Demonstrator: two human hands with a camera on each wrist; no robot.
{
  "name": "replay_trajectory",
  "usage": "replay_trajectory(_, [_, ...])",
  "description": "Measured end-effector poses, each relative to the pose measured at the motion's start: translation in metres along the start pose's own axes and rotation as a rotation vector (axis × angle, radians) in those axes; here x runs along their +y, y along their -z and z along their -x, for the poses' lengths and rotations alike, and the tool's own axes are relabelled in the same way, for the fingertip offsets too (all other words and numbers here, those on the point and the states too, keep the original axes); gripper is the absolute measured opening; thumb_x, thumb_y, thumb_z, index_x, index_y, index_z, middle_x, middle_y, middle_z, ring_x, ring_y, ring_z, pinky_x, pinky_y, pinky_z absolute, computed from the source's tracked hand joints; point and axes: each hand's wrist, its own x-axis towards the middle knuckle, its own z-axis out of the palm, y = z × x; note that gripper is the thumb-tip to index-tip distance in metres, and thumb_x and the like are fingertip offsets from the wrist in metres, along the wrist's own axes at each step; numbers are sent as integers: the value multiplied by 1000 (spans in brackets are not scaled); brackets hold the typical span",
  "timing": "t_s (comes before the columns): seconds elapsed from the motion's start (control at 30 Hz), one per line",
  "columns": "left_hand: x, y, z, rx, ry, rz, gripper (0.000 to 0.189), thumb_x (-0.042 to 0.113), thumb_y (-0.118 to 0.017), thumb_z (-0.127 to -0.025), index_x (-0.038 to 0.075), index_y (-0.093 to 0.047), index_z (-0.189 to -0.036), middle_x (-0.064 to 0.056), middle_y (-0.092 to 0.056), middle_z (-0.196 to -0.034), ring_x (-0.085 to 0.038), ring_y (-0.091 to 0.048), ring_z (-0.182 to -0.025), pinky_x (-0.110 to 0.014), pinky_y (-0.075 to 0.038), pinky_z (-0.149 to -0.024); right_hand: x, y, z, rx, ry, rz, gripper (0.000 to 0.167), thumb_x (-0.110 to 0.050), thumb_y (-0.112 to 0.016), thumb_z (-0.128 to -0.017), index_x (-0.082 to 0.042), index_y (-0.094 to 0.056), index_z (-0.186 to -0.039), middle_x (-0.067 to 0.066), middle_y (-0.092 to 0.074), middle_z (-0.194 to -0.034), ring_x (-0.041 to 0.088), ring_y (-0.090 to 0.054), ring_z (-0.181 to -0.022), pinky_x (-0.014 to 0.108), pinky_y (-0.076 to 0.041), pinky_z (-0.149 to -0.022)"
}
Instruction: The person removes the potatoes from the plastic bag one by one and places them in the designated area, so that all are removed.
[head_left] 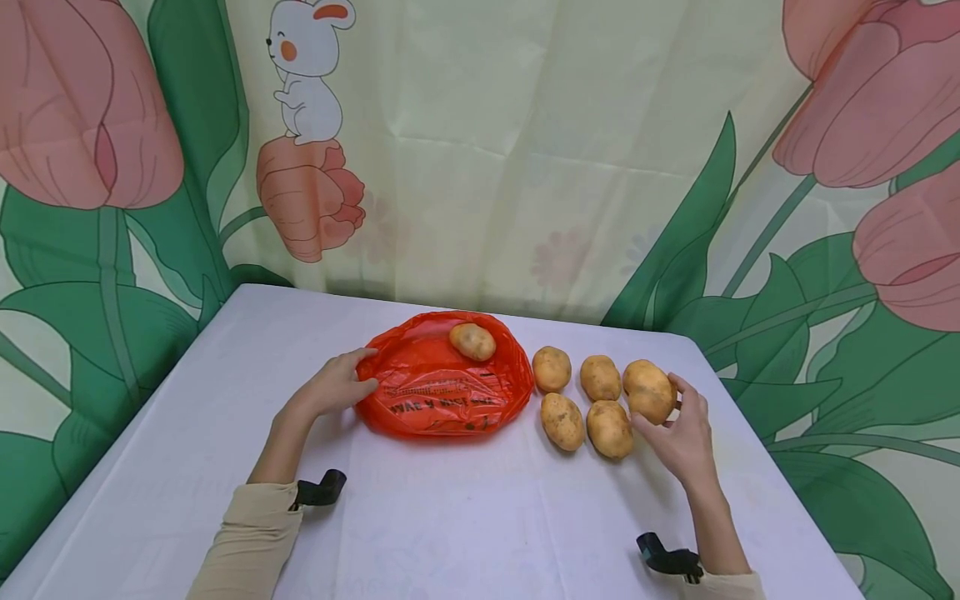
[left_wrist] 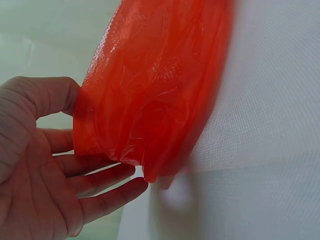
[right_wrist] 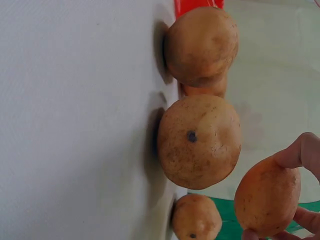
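Note:
A red plastic bag (head_left: 442, 417) with black print lies with its mouth spread, and one potato (head_left: 472, 342) is inside it toward the back right. My left hand (head_left: 341, 385) holds the bag's left edge; in the left wrist view, thumb and fingers (left_wrist: 107, 200) meet the thin red film (left_wrist: 150, 100), which hides some fingertips. On the right, my right hand (head_left: 686, 429) grips a potato (head_left: 654, 398) between thumb and fingers. The right wrist view shows this held potato (right_wrist: 267, 197) raised beside the others.
Several potatoes stand in two short rows right of the bag, among them a front one (head_left: 562, 422) and a back one (head_left: 600, 377). Another potato (head_left: 637, 372) is partly behind the held one. A white cloth covers the table (head_left: 465, 525); a printed curtain (head_left: 480, 167) hangs behind.

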Motion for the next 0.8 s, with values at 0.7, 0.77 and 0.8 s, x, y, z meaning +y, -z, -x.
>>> replay_trajectory(0.7, [-1,0,0,1,7,-3,62,15,-58,-96,-6,-40,-152,-25,-56,-133,-27,-56,-95,-26,-52,-68,39,8,-7,-200,-18,176,95,-15,-75,-84,9,-18,-156,41,-21,-153,57,-27,-139,73,-26,-112])
replay_trajectory(0.77, [-1,0,0,-1,10,3,63,15,-58,-95,-6,-40,-152,-25,-57,-131,-26,-56,-93,-26,-51,-67,41,7,-8,-211,-24,178,96,-14,-75,-83,9,-18,-156,41,-20,-153,57,-26,-139,73,-26,-113])
replay_trajectory(0.8, [0,0,0,-2,12,3,63,15,-58,-96,-6,-40,-152,-25,-57,-131,-26,-56,-93,-26,-51,-67,42,7,-8,-218,-30,181,96,-13,-75,-83,9,-18,-157,41,-20,-154,58,-26,-140,73,-26,-113])
